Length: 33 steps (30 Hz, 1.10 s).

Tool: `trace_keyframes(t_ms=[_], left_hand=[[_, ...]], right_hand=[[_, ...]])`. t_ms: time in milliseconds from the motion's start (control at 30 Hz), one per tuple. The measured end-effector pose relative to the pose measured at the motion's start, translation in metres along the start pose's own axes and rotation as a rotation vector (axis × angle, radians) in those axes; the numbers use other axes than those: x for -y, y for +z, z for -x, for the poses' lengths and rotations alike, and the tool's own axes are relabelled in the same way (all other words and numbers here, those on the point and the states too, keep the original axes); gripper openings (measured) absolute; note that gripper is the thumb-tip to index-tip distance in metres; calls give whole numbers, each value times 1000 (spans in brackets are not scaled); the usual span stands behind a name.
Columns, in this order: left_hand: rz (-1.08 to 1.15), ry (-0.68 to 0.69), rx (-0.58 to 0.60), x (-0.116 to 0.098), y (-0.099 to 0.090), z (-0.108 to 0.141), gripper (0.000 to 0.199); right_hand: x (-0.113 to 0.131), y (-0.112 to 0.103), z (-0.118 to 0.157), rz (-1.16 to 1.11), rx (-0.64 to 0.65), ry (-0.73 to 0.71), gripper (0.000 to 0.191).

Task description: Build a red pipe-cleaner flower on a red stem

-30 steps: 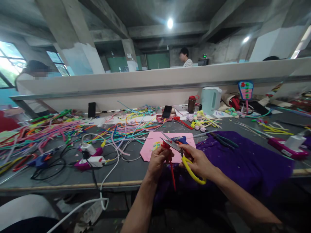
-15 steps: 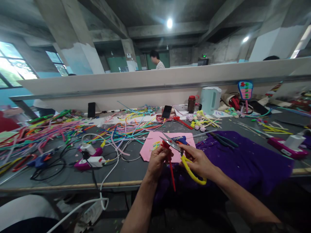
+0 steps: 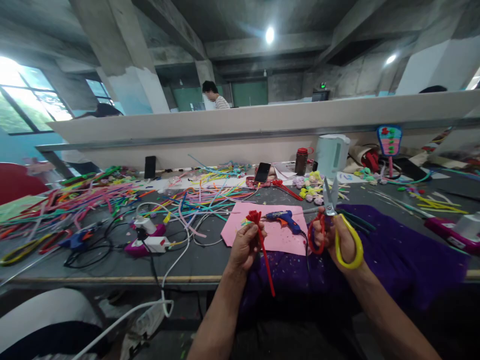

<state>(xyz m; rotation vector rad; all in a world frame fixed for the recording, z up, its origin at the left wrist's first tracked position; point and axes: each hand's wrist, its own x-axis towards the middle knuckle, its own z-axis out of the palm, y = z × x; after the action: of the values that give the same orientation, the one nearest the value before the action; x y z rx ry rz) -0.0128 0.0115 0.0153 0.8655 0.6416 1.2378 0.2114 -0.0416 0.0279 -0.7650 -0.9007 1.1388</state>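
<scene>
My left hand (image 3: 245, 244) pinches a red pipe-cleaner flower (image 3: 255, 216); its straight red stem hangs down below my fingers. In my right hand (image 3: 339, 245), off to the right, is a pair of scissors (image 3: 330, 204) with one yellow and one red handle loop. Their blades point up and stand apart, away from the flower. Between my hands a blue glue gun (image 3: 282, 218) lies on a pink sheet (image 3: 288, 242). A purple cloth (image 3: 397, 250) spreads beneath and to the right of my right hand.
Piles of coloured pipe cleaners (image 3: 93, 192) cover the left of the table. Power strips (image 3: 148, 245) with trailing cables lie left of the sheet. Behind stand a phone (image 3: 262, 172), a brown bottle (image 3: 301, 161) and a pale kettle (image 3: 333, 155). A person (image 3: 215, 96) is beyond the partition.
My right hand has moved right with the scissors, away from the red flower, and the blades have turned upward. The left hand still holds the flower. The glue gun now shows fully.
</scene>
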Motion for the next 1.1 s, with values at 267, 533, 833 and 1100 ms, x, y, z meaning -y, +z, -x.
trace_keyframes(t_ms=[267, 533, 833, 1100], left_hand=[[58, 20, 48, -3, 9, 4, 23], [-45, 116, 94, -6, 26, 8, 23], [-161, 123, 102, -4, 26, 0, 26], [-588, 127, 53, -37, 8, -1, 28]], right_hand=[[-12, 28, 16, 208, 196, 36, 50], [-11, 81, 17, 222, 215, -99, 47], [-15, 87, 1, 189, 195, -112, 51], [-10, 64, -8, 310, 119, -114, 46]])
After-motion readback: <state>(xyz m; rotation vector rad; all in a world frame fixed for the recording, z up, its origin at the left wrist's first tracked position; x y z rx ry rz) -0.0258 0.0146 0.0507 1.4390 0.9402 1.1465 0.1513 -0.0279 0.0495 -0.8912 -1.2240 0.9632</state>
